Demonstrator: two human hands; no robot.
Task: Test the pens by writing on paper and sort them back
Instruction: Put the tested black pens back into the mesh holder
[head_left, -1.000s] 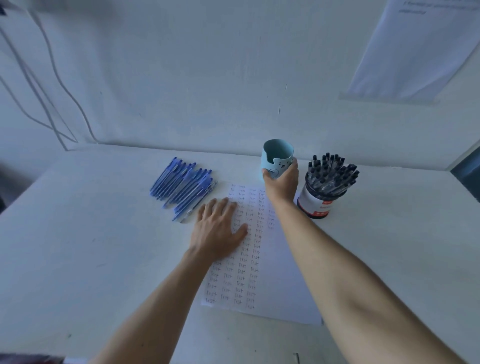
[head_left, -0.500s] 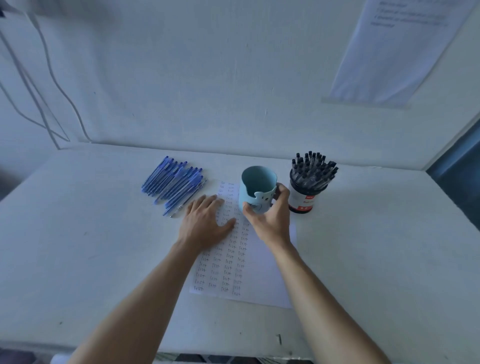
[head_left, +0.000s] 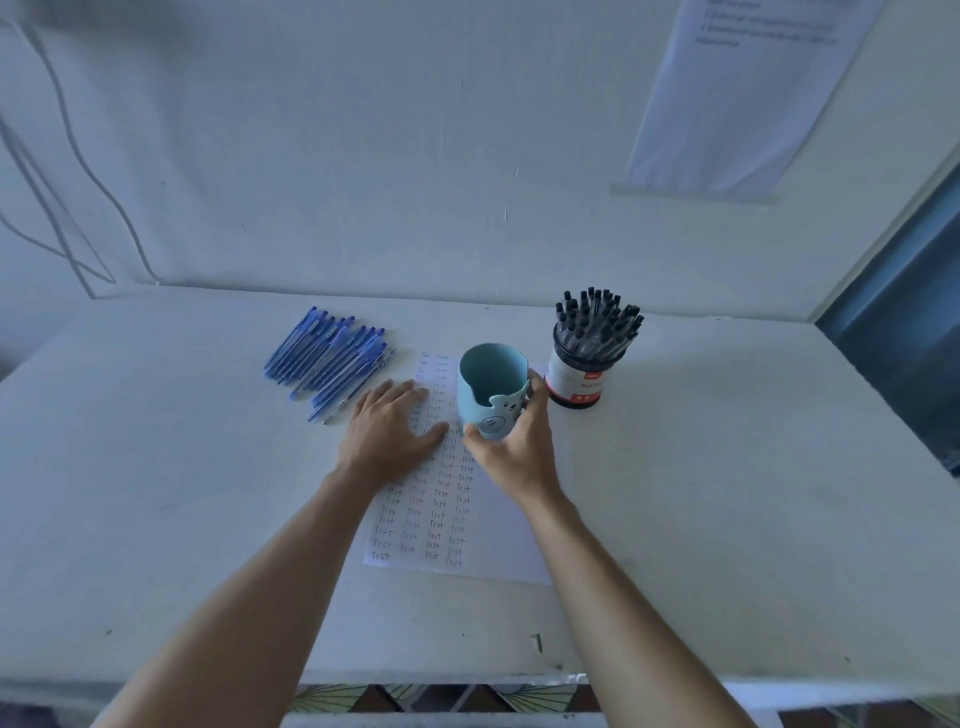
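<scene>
My right hand (head_left: 511, 457) curls thumb and fingers round the light-blue cup (head_left: 491, 387) at the far end of the paper (head_left: 498, 540). Beside it, my left hand (head_left: 387, 431) lies flat on the sheet, fingers spread. Blue pens (head_left: 330, 356) lie beyond the left hand, and a tub of black pens (head_left: 582, 379) stands just past the right.

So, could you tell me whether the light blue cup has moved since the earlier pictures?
Yes. The right hand has drawn the blue cup toward the person, from beyond the far edge of the paper to over its upper part.
</scene>
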